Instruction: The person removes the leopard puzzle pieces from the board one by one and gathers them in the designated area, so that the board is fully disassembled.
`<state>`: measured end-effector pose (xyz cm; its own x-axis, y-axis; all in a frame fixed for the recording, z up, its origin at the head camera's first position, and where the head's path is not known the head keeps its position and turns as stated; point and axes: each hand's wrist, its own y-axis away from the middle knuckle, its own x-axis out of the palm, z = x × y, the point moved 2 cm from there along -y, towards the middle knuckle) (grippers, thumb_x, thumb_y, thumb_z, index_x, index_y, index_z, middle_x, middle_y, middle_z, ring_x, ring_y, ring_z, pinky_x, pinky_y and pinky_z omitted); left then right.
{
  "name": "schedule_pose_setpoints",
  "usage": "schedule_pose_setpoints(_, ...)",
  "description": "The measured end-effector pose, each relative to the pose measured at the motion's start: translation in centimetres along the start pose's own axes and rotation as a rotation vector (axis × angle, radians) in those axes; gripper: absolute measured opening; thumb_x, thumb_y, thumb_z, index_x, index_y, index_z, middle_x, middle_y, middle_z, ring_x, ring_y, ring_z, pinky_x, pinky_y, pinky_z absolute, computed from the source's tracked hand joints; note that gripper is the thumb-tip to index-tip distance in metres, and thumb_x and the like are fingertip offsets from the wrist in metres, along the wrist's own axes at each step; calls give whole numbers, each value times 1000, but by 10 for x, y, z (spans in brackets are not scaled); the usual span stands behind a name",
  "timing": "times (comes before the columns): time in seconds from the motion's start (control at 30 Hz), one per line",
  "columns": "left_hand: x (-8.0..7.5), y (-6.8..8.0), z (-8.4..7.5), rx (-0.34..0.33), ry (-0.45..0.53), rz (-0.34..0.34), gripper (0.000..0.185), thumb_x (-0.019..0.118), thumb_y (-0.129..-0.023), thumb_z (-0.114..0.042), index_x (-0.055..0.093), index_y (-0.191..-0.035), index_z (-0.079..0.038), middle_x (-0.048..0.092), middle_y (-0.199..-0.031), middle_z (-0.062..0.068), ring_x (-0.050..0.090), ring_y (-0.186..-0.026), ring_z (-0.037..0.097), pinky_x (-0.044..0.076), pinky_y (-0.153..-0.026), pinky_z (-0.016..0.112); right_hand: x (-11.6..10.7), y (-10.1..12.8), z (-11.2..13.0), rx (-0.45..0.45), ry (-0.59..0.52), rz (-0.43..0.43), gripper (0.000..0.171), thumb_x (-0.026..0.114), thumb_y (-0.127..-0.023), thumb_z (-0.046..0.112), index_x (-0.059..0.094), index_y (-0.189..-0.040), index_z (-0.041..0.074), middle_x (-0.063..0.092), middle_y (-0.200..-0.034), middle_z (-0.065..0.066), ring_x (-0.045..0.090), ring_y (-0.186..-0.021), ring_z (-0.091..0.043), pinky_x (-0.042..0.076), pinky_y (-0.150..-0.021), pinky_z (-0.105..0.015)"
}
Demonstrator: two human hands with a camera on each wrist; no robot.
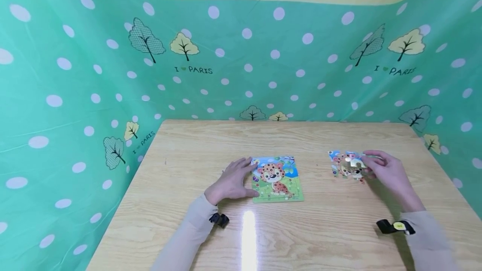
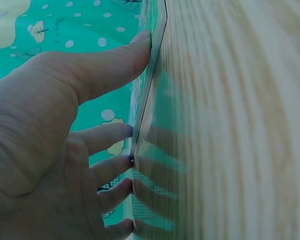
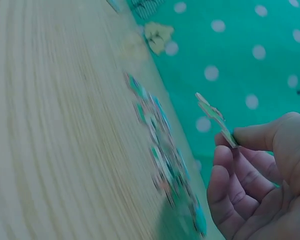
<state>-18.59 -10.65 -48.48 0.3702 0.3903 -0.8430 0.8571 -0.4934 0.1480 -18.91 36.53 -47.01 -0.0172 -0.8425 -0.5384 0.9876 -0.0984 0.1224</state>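
My left hand [image 1: 234,181] rests at the left side of a square picture puzzle board [image 1: 296,191] with a spotted leopard cub on grass. Its thumb lies on the near left corner and its straight fingers reach along the far left edge; in the left wrist view the fingertips [image 2: 124,185] touch the tabletop by the thin board. To the right, my right hand [image 1: 388,172] pinches a jigsaw piece [image 3: 215,116] between thumb and fingers, raised above the table. Under and beside it lies a group of loose puzzle pieces [image 1: 335,160], partly hidden by the held piece.
The light wooden table [image 1: 211,137] reaches back to a green curtain [image 1: 263,66] with white dots and trees. Bare wood separates the board from the loose pieces. A bright light reflection [image 1: 249,237] shows on the table in front of the board.
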Motion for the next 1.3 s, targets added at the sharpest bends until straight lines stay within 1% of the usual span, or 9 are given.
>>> schedule_pose_setpoints(0.23,0,-1,1,-1,-9,-6,100,86,-84,-52,40,-165,-18,22,-179,8,18,-166,34,11,-136,60,-26,5,-19,55,-14,-51,57,58,-110,40,51,-146,-4,70,-85,27,66,-75,-4,62,-65,-24)
schedule_pose_setpoints(0.43,-3,-1,1,-2,-2,-12,99,86,-84,-51,41,-165,-18,23,-179,7,18,-166,35,11,-136,60,-34,7,-29,115,41,-66,64,54,-111,38,45,-152,-9,68,-82,25,65,-72,-4,61,-62,-25)
schedule_pose_setpoints(0.53,-4,0,1,-2,-2,-9,99,86,-84,-51,40,-165,-18,22,-179,8,18,-166,35,11,-136,60,-36,8,-34,136,80,-58,65,53,-111,38,43,-153,-10,69,-82,18,64,-70,-6,59,-59,-26)
schedule_pose_setpoints(0.63,-4,0,1,3,2,-15,99,87,-84,-50,42,-165,-15,24,-178,10,19,-166,36,12,-136,61,-38,9,-36,129,138,-22,66,52,-111,40,44,-152,-10,70,-84,9,62,-69,-9,55,-57,-27)
schedule_pose_setpoints(0.77,-4,0,1,-2,4,-10,99,87,-84,-49,42,-165,-15,24,-178,10,19,-166,36,11,-136,61,-38,11,-41,127,209,1,67,52,-111,44,47,-150,-9,70,-93,-4,59,-69,-11,53,-56,-30)
schedule_pose_setpoints(0.9,-3,0,1,-3,2,-4,98,87,-84,-50,41,-165,-16,23,-178,9,18,-166,35,11,-136,60,-35,11,-45,123,248,-37,64,54,-110,43,52,-147,-9,70,-110,-20,60,-75,-10,54,-58,-27)
schedule_pose_setpoints(1.0,-2,0,1,1,3,-7,98,87,-84,-50,42,-164,-15,24,-178,10,19,-166,36,12,-136,61,-34,11,-46,100,304,-76,58,57,-109,39,58,-141,-9,68,-121,-32,61,-83,-13,52,-60,-22)
schedule_pose_setpoints(1.13,0,0,0,-2,3,-4,98,87,-84,-50,42,-164,-15,24,-178,9,19,-166,36,12,-136,61,-32,10,-47,90,351,-109,51,59,-109,34,64,-135,-9,66,-126,-35,64,-93,-25,48,-61,-20)
schedule_pose_setpoints(1.3,1,1,1,-3,1,-4,98,87,-84,-50,43,-164,-15,25,-178,9,19,-166,36,12,-136,60,-29,11,-47,99,351,-120,50,57,-110,34,64,-135,-9,65,-129,-36,63,-103,-40,46,-66,-25)
